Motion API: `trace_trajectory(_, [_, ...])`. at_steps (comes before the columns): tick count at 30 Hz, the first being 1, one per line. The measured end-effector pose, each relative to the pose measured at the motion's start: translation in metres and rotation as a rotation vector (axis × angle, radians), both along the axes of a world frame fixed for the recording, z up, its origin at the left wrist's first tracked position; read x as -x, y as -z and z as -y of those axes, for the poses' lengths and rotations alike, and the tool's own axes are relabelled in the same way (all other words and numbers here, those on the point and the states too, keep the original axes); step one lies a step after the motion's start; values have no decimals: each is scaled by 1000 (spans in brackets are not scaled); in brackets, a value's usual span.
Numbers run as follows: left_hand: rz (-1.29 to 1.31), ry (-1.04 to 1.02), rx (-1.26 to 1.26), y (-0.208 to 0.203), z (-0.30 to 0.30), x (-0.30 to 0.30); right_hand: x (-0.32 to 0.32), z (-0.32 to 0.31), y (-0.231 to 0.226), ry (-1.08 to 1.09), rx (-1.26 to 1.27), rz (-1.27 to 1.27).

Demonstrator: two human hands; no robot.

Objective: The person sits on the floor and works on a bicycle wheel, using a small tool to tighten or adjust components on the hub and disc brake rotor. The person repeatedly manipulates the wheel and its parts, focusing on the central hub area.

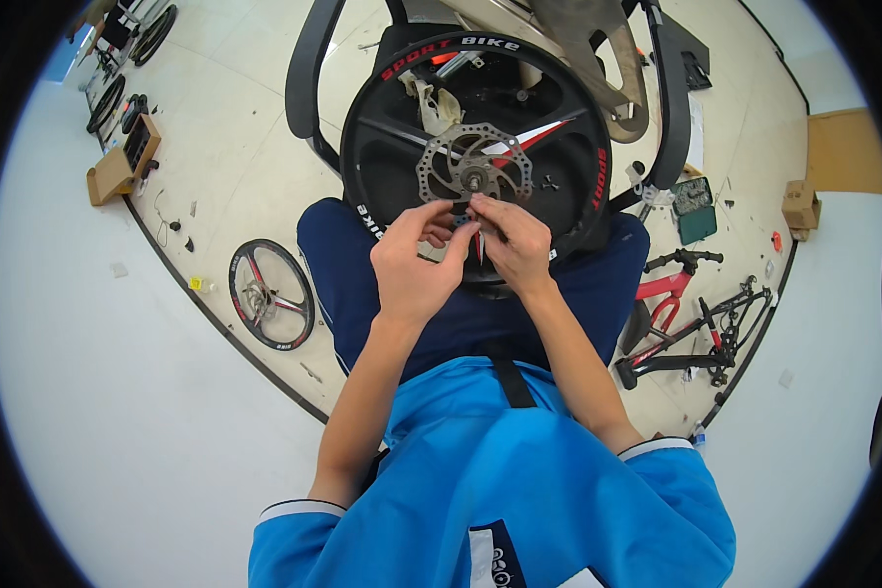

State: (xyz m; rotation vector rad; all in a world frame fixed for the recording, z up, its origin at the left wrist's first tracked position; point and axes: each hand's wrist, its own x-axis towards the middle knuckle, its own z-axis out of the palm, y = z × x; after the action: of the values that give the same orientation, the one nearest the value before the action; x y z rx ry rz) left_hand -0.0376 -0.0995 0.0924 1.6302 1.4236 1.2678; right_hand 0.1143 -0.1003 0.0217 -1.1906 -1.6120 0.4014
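A black bicycle wheel with broad spokes and red-and-white lettering rests on my lap. At its hub sits a silver perforated brake disc. My left hand and my right hand meet just below the disc, fingertips together. They pinch a small part between them, with a bit of blue and red showing; what it is I cannot tell. Both hands touch the lower edge of the disc.
A second black wheel lies on the floor at my left. A red and black bike frame lies at my right. A green parts box, cardboard boxes and more wheels stand farther off. A chair frame is behind the wheel.
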Motion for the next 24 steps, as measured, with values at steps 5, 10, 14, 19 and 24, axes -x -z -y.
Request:
trace_trajectory(5, [-68,129,-29,-3,-1,-3,2,-5,1,-17,-73,76])
trace_trajectory(10, [-71,30,120,0,-3,-1,10,-9,-4,77,-104,56])
trace_trajectory(14, [-111,55,53,-1,-4,-1,13,-10,1,136,-126,36])
trace_trajectory(19, [0,-64,244,-12,-2,-7,14,-8,1,168,-128,49])
trace_trajectory(24, [-166,43,-22,-3,-1,-9,14,-6,8,177,-92,53])
